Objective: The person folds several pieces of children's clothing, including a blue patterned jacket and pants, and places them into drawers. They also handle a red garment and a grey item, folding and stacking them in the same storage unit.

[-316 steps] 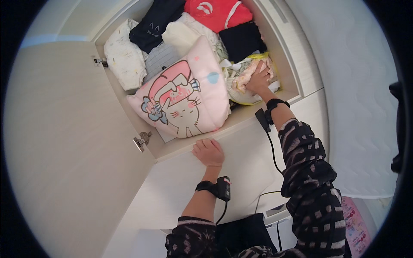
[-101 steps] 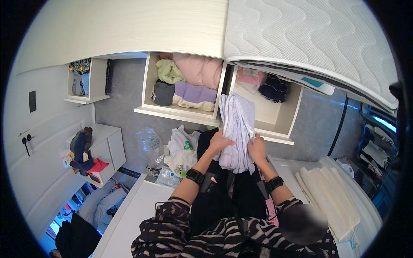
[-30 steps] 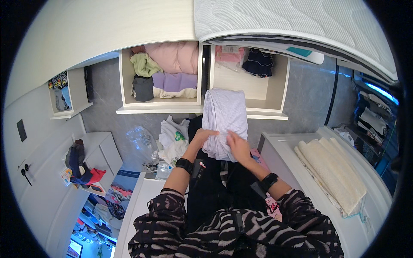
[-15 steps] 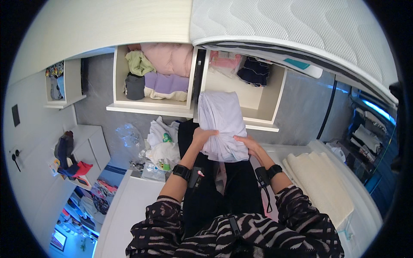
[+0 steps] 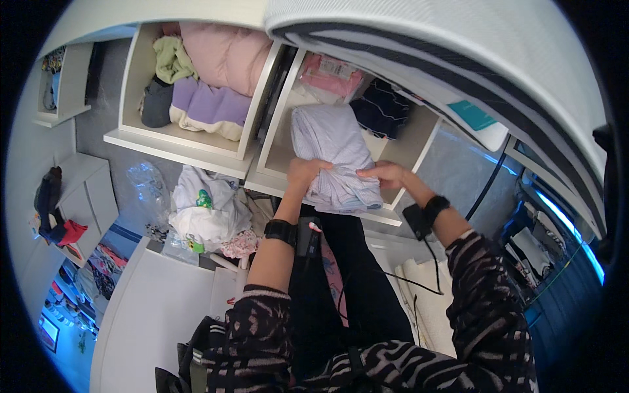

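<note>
Between my two hands is a folded pale lavender cloth (image 5: 335,147), a thick, soft bundle. My left hand (image 5: 306,175) grips its near left edge, with the thumb lying on top. At the near right edge my right hand (image 5: 388,174) pinches it, thumb up and the other fingers partly hidden below. The bundle is over the open right drawer (image 5: 419,156), its near end overlapping the drawer front. Inside that drawer, beyond the bundle, lie a pink item in clear plastic (image 5: 333,73) and a navy garment (image 5: 383,110) with thin white lines.
The left drawer (image 5: 177,152) holds a pink puffy item (image 5: 226,56), a purple-and-cream one and green and grey cloth. White clothes (image 5: 206,213) and clear plastic bags (image 5: 147,193) lie below it. A mattress (image 5: 458,39) overhangs the right drawer. A cable (image 5: 429,288) hangs from my right wrist.
My hands have carried the folded cloth forward, farther over the right drawer. My view has shifted closer and tilted, and the clothes pile shows more.
</note>
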`<act>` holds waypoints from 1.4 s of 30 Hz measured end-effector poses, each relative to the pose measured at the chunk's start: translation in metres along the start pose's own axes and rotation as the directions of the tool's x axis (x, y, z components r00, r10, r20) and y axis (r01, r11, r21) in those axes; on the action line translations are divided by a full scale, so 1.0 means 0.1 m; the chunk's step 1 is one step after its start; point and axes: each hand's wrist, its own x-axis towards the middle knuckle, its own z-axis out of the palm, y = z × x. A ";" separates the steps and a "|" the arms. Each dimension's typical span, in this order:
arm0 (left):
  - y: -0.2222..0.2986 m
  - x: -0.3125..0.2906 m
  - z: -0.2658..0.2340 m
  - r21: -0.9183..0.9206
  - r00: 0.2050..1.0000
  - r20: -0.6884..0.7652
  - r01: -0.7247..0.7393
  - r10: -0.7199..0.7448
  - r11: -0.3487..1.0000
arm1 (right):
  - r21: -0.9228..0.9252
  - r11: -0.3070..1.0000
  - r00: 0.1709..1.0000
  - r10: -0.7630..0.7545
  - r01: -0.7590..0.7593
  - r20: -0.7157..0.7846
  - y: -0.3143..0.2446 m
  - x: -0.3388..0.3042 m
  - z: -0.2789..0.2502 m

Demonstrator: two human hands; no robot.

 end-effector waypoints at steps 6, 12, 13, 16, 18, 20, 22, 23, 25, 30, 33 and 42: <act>-0.13 0.19 -0.16 0.281 0.991 -0.133 0.041 -0.003 0.959 | -0.155 0.899 0.752 -0.429 0.409 -0.500 -1.06 1.05 -0.73; -0.16 0.27 -0.19 0.344 0.985 -0.122 -0.076 0.125 0.936 | -0.294 0.902 0.606 -0.430 0.315 -0.669 -1.72 2.09 -1.07; -0.16 0.29 -0.18 0.337 0.978 -0.118 -0.122 0.171 0.933 | -0.355 0.882 0.564 -0.472 0.311 -0.678 -1.79 2.27 -1.12; -0.16 0.35 -0.15 0.349 0.969 -0.164 -0.119 0.186 0.929 | -0.264 0.679 0.555 -0.722 0.685 -0.414 -1.87 2.55 -1.26; -0.16 0.39 -0.14 0.350 0.981 -0.132 -0.087 0.141 0.933 | 0.108 0.782 0.711 -0.488 0.614 -0.506 -1.83 2.46 -1.33; -0.16 0.44 -0.17 0.329 0.990 -0.063 -0.098 0.125 0.939 | 0.068 0.710 0.659 -0.608 0.701 -0.443 -1.77 2.24 -1.28; -0.17 0.47 -0.19 0.235 0.997 -0.013 -0.076 0.082 0.969 | 0.160 0.618 0.622 -0.668 0.769 -0.409 -1.68 1.87 -1.18; -0.18 0.48 -0.19 0.189 0.998 0.001 -0.067 0.068 0.980 | 0.136 0.622 0.593 -0.625 0.771 -0.508 -1.58 1.64 -1.15; -0.17 0.48 -0.22 0.099 0.999 0.037 -0.038 0.034 0.994 | 0.096 0.599 0.525 -0.599 0.795 -0.605 -1.33 1.21 -1.09; -0.08 0.31 -0.31 -0.084 0.979 0.119 -0.153 0.162 0.985 | 0.069 0.522 0.456 -0.664 0.850 -0.593 -0.58 0.20 -1.07; 0.07 0.16 -0.35 -0.081 0.949 0.157 -0.262 0.272 0.962 | 0.508 0.430 0.665 -0.499 0.746 -0.555 -0.05 -0.39 -0.96; 0.84 0.53 0.16 -0.064 0.872 0.214 -0.438 0.441 0.897 | 0.568 0.443 0.709 -0.279 0.693 -0.647 1.01 -0.81 -0.64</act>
